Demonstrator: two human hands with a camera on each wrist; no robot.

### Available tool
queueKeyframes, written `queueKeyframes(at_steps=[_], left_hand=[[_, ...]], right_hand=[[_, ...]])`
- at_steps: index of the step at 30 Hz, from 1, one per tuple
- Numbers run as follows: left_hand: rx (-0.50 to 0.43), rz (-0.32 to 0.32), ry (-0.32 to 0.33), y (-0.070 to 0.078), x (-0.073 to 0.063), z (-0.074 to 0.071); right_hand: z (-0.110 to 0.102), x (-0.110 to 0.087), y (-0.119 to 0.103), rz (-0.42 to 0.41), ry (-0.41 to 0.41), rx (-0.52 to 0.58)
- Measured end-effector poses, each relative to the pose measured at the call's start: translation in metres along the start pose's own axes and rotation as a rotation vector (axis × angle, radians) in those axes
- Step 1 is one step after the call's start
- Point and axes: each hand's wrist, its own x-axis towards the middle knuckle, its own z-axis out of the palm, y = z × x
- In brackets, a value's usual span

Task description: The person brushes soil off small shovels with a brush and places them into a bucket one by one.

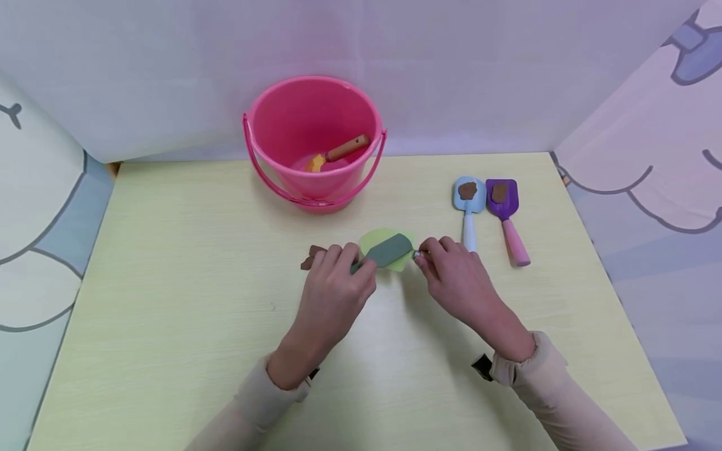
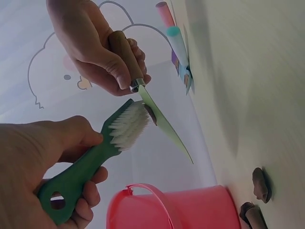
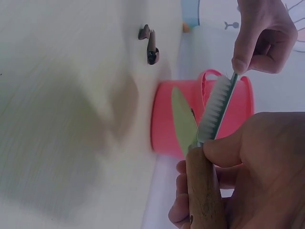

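My left hand (image 1: pixel 338 285) grips the handle of a green brush (image 2: pixel 78 179), whose white bristles (image 2: pixel 129 125) face down onto a light green trowel (image 2: pixel 164 126). A dark brown lump (image 2: pixel 150 114) clings to the trowel's blade right at the bristles. My right hand (image 1: pixel 458 282) holds the trowel by its wooden handle (image 3: pixel 202 188), so the blade stays above the table. From the head view the brush back (image 1: pixel 389 250) covers much of the blade. Brown pieces (image 2: pixel 259 185) lie on the table beyond my left hand.
A pink bucket (image 1: pixel 316 188) stands at the back, with a wooden-handled yellow tool (image 1: pixel 346 148) inside. To the right lie a light blue shovel (image 1: pixel 469 207) and a purple shovel (image 1: pixel 510 207) with a pink handle, each bearing a brown lump. A curtain hangs behind the table (image 1: pixel 186 300).
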Motion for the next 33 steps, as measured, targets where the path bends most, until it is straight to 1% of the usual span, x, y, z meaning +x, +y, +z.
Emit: queueKeyframes(at_steps=[10, 15, 19, 22, 26, 30, 33], left_hand=[[0.004, -0.005, -0.010, -0.003, -0.001, -0.001], [-0.001, -0.012, -0.001, -0.004, -0.002, -0.001], [0.004, -0.008, 0.031, -0.006, -0.003, -0.001], [0.007, -0.005, 0.069, -0.007, -0.003, -0.001], [0.002, -0.014, 0.106, -0.010, -0.003, -0.002], [-0.019, -0.037, 0.130, -0.013, -0.003, -0.003], [-0.053, -0.039, 0.147, -0.011, -0.003, -0.004]], right_hand=[[-0.002, -0.001, 0.000, -0.007, -0.001, 0.013], [-0.003, -0.002, 0.000, 0.001, -0.009, 0.015], [-0.003, -0.002, 0.000, 0.004, -0.012, 0.017], [-0.003, -0.002, 0.001, 0.001, -0.009, 0.013], [-0.003, -0.003, 0.002, 0.006, -0.006, 0.008], [-0.003, -0.003, 0.004, 0.017, -0.010, 0.008], [-0.003, -0.004, 0.005, 0.015, -0.015, 0.004]])
